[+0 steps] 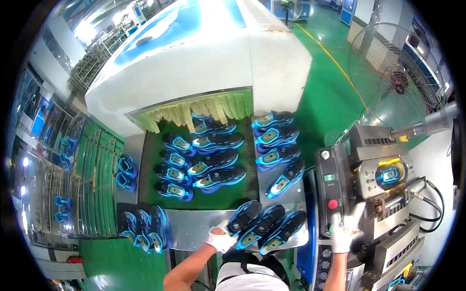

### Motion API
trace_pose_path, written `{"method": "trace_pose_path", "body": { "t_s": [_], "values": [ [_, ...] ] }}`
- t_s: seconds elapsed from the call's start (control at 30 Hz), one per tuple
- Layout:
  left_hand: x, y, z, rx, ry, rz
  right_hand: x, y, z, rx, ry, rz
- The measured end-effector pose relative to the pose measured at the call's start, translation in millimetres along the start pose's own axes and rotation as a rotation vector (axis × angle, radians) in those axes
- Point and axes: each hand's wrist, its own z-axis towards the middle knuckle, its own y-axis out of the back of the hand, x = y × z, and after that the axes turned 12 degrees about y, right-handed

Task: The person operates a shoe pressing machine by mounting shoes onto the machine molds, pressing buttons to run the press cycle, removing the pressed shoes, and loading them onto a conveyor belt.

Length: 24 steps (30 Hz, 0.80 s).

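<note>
Far left: green wire racks (92, 184) carry a few blue shoes; two more blue shoes (127, 172) sit on the ledge just beside the conveyor. At the near left corner of the steel shelf (194, 230), three dark shoes with blue soles (144, 228) stand bunched together. Green conveyor belt (228, 196) emerges from the white tunnel machine (194, 58) under a fringe of yellow-green strips; rows of blue-and-black shoes lie on it sole-up. Left hand (221, 238), white glove, rests against the heel end of the leftmost shoe (244, 217) in a group of three lying side by side on the steel shelf; whether the fingers actually close around it cannot be told. Right of the belt, four more shoes lie on a grey side plate (272, 191). Right hand (345, 232), also gloved, fingers extended and released, presses flat on the press machine (383, 194) below its red button (332, 204). One blue shoe (388, 174) sits clamped in the press. A floor fan (395, 72) stands upper right.
</note>
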Motion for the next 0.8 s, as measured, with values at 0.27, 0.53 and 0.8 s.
{"method": "trace_pose_path", "body": {
  "t_s": [0.27, 0.53, 0.8],
  "values": [
    [9.9, 49.3, 8.1, 0.196, 0.272, 0.098, 74.3, -15.5, -45.0, 0.309, -0.151, -0.038],
    [41.9, 91.2, 25.5, -0.084, 0.275, 0.092, 262.6, -131.6, -106.8, 0.151, -0.956, 0.718],
    [-9.9, 137.7, 49.0, -0.025, 0.066, 0.145, 237.9, -75.0, -109.0, 0.222, -1.107, 0.852]
  ]
}}
